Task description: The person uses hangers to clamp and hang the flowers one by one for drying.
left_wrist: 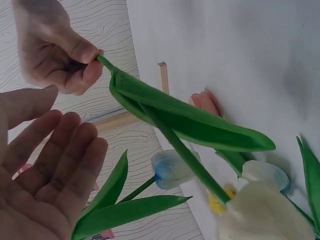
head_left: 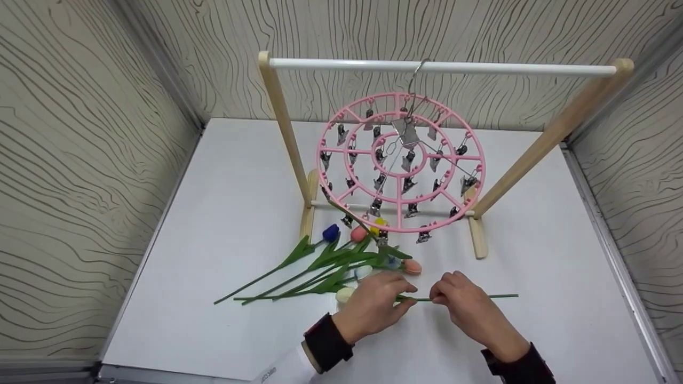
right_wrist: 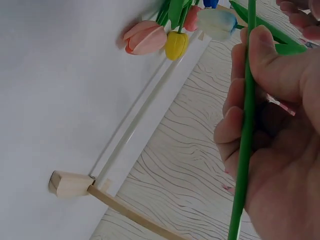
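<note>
Over the desk (head_left: 171, 277), before the pink hanger (head_left: 405, 133) and beside other tulips (head_left: 331, 257), apparently adjusting a white tulip (left_wrist: 262, 215) near the loosely spread left hand (head_left: 373, 303), clamped in the right hand (head_left: 472, 306) by its stem (right_wrist: 245, 135), next probably needing steady support.

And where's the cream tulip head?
In the head view, the cream tulip head is at lower centre, immediately left of the left hand and just below a white-and-blue tulip.
</note>
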Action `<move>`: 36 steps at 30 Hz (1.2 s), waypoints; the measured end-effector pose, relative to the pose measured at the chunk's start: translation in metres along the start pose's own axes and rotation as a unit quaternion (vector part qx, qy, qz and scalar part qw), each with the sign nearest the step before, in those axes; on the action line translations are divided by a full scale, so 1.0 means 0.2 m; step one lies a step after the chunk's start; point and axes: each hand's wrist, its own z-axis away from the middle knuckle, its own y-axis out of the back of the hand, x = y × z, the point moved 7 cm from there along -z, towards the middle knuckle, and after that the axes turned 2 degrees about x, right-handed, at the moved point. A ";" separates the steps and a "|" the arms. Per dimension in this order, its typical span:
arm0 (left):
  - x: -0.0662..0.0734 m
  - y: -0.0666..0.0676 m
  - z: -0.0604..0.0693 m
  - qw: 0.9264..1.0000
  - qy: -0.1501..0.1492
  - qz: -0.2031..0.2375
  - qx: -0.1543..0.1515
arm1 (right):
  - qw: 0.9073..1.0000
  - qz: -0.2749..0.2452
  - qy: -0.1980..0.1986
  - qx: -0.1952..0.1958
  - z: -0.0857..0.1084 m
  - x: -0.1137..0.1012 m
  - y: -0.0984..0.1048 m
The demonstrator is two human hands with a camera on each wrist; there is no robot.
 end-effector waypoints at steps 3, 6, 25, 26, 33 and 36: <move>-0.01 -0.04 -0.01 1.000 0.013 -0.017 -0.015 | 1.000 -0.008 0.003 -0.002 -0.03 -0.01 -0.02; -0.02 -0.07 -0.03 0.998 0.028 -0.034 -0.034 | 1.000 -0.015 0.012 0.005 -0.05 -0.01 -0.04; -0.07 -0.11 -0.04 0.993 0.061 -0.047 -0.083 | 0.997 0.016 0.052 0.058 -0.05 0.00 0.07; -0.08 -0.11 -0.04 0.993 0.064 -0.045 -0.083 | 0.996 0.021 0.052 0.065 -0.04 0.01 0.09; -0.09 -0.08 -0.03 0.994 0.071 -0.038 -0.070 | 0.992 0.055 0.066 0.089 -0.03 0.02 0.14; -0.09 -0.08 -0.03 0.994 0.075 -0.033 -0.071 | 0.990 0.073 0.071 0.099 -0.04 0.00 0.14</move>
